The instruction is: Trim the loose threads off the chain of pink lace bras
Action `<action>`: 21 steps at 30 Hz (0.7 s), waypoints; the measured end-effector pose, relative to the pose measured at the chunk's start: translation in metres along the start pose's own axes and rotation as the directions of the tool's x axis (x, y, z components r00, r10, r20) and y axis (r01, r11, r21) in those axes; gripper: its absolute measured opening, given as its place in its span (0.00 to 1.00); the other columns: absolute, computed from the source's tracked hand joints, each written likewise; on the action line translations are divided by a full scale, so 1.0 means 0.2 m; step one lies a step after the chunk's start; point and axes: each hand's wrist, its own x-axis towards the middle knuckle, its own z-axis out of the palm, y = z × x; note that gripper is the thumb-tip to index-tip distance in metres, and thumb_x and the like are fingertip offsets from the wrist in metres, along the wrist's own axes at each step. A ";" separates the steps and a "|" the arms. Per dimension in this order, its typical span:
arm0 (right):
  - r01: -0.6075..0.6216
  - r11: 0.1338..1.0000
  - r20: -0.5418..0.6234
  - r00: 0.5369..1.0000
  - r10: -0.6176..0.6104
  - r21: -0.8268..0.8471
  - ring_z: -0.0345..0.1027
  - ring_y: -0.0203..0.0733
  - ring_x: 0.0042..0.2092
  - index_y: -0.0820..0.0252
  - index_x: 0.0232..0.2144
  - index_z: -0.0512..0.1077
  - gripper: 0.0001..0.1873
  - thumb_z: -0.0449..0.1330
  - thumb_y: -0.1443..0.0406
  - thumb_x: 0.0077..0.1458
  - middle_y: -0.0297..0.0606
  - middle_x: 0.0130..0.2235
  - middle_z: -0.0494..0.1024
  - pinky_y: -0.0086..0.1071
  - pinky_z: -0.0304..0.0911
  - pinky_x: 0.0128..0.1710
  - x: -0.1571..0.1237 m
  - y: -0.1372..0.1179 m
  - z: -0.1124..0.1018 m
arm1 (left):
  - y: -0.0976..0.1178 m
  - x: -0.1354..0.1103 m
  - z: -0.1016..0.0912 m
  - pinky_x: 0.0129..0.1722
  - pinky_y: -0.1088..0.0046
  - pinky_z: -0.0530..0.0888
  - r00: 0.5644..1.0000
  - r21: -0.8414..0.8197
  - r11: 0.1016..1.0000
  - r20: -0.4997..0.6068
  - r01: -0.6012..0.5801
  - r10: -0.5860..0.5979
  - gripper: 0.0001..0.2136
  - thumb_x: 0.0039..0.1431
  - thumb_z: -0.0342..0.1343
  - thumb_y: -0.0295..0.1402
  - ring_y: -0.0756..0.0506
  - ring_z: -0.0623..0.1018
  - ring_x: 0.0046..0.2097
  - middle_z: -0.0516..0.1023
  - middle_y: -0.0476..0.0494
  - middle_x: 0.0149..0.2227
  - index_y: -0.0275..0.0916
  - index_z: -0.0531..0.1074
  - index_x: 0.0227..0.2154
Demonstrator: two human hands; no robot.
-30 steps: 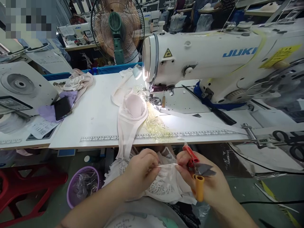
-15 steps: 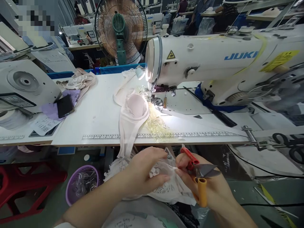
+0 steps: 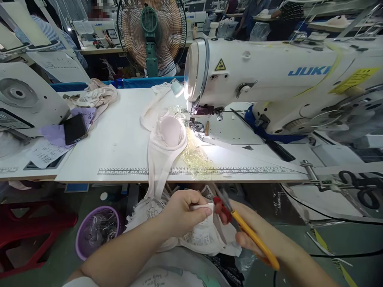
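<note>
Your left hand is pinching a pale edge of the lace bra between thumb and fingers, while your right hand is gripping the scissors by their red and orange handles. The bra is lying in your lap, below the front edge of the sewing table; a second, padded bra is resting on the tabletop beside the needle of the JUKI sewing machine, with part of it hanging over the edge. You are probably trimming loose thread or an edge by hand — the blades are pointing up and away, blurred, and whether they are touching cloth is impossible to tell. The next cut, if you are making one, is likely calling for a taut edge in your left fingers, and for blades turning in close — clear of your thumb and the lace.
</note>
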 end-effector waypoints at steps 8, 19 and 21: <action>-0.024 0.950 0.141 0.988 0.071 -0.312 0.49 0.36 0.25 0.56 0.27 0.55 0.31 0.38 0.35 0.52 0.29 0.26 0.57 0.30 0.46 0.24 -0.06 0.09 0.02 | 0.01 0.02 -0.03 0.21 0.76 0.55 0.968 -0.037 0.967 0.026 0.251 -0.250 0.10 0.45 0.55 0.35 0.53 0.58 0.22 0.59 0.53 0.18 0.37 0.62 0.16; -0.136 0.939 0.076 0.983 0.168 -0.317 0.45 0.34 0.24 0.56 0.22 0.51 0.24 0.50 0.45 0.54 0.28 0.23 0.54 0.29 0.43 0.23 -0.06 0.13 0.05 | -0.03 0.04 -0.06 0.20 0.76 0.52 0.948 -0.138 0.938 0.062 0.319 -0.313 0.13 0.42 0.57 0.38 0.55 0.56 0.19 0.57 0.55 0.15 0.37 0.61 0.14; -0.151 0.943 0.038 0.985 0.170 -0.297 0.47 0.34 0.24 0.56 0.21 0.51 0.21 0.52 0.50 0.55 0.28 0.23 0.54 0.29 0.44 0.22 -0.06 0.15 0.07 | -0.03 0.04 -0.06 0.19 0.76 0.52 0.948 -0.149 0.936 0.070 0.318 -0.310 0.13 0.42 0.58 0.38 0.55 0.55 0.19 0.57 0.55 0.15 0.37 0.61 0.14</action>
